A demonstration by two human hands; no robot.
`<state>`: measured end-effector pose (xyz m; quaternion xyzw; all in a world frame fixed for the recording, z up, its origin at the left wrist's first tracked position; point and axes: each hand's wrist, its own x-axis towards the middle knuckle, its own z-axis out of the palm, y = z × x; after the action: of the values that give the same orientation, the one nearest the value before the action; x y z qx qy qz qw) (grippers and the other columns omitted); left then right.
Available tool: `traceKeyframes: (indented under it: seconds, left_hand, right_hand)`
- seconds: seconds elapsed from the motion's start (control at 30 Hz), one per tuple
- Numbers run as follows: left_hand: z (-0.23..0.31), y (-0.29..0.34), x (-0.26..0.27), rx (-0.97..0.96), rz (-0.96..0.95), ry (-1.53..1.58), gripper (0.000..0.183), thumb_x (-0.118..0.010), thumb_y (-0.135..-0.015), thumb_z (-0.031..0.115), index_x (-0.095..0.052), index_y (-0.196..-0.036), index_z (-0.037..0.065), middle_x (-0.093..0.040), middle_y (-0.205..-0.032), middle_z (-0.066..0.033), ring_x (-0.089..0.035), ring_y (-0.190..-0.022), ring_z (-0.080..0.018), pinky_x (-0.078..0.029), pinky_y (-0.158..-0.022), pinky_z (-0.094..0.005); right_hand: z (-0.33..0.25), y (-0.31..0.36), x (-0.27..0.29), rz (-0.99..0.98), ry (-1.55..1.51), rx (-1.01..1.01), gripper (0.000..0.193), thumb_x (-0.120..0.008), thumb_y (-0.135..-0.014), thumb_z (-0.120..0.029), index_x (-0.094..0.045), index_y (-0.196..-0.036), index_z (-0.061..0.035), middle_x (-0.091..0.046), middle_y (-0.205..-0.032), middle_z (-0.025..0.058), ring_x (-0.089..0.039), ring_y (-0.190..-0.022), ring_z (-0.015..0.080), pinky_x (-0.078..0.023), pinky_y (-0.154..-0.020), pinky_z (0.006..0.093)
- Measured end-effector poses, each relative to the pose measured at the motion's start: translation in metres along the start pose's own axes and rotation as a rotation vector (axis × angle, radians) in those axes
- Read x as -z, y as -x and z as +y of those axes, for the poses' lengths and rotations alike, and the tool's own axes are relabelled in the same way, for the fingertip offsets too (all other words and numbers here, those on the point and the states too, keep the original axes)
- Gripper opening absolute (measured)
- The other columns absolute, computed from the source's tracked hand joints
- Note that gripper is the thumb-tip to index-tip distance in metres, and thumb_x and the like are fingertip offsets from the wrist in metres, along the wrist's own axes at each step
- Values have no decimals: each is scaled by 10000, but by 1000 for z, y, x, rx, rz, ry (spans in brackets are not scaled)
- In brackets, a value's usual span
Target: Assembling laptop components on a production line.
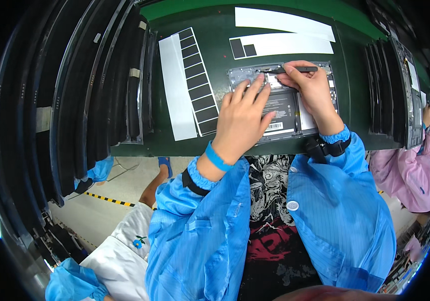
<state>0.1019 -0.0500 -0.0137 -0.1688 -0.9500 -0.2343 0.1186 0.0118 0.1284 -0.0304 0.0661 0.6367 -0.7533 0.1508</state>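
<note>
An opened laptop base [333, 75] lies on the green table in front of me, its inner parts and a black battery [281, 108] showing. My left hand [242, 113] rests on its left part, fingers spread and stretched out, holding nothing. Between the fingers of my right hand [311, 90] is a pair of black tweezers [302, 68]. Its tip points left, close to my left fingertips near the laptop's far edge. My hands hide part of the battery and the boards.
A strip sheet of black rectangular stickers [198, 83] lies left of the laptop; a white sheet with two black pieces [295, 45] lies beyond it. Dark laptop parts stand in rows at the left [89, 75] and right [383, 90]. Other people sit on both sides.
</note>
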Motion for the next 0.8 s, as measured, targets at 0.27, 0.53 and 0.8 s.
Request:
traceKeyframes:
  seconds: [0.27, 0.53, 0.8]
  left_hand:
    - [3, -3, -24, 10, -23, -157, 589, -687, -757, 324, -555, -1260, 47, -481, -1388, -96, -473, -1146, -278, -392, -870, -417]
    - [-19, -2, 6, 57, 22, 90, 489, -667, -772, 210, -570, -1219, 37, -527, -1324, -148, -501, -1151, -325, -420, -903, -431]
    - [-78, 44, 36, 235, -93, -212, 523, -625, -871, 364, -539, -1352, 177, -392, -1489, -55, -194, -1402, -454, -192, -1105, -617]
  right_hand:
    - [1, 3, -1, -7, -37, 71, 190, -631, -906, -59, -631, -1038, 78, -670, -961, 161, -691, -880, 216, -578, -802, 277]
    - [-16, 17, 3, 3, 68, 161, 243, -601, -944, -142, -621, -1070, 65, -668, -974, 151, -692, -888, 232, -573, -784, 302]
    - [-52, -11, -47, -187, 298, 217, 219, -639, -914, -155, -657, -985, 52, -681, -904, 104, -676, -807, 161, -552, -758, 267]
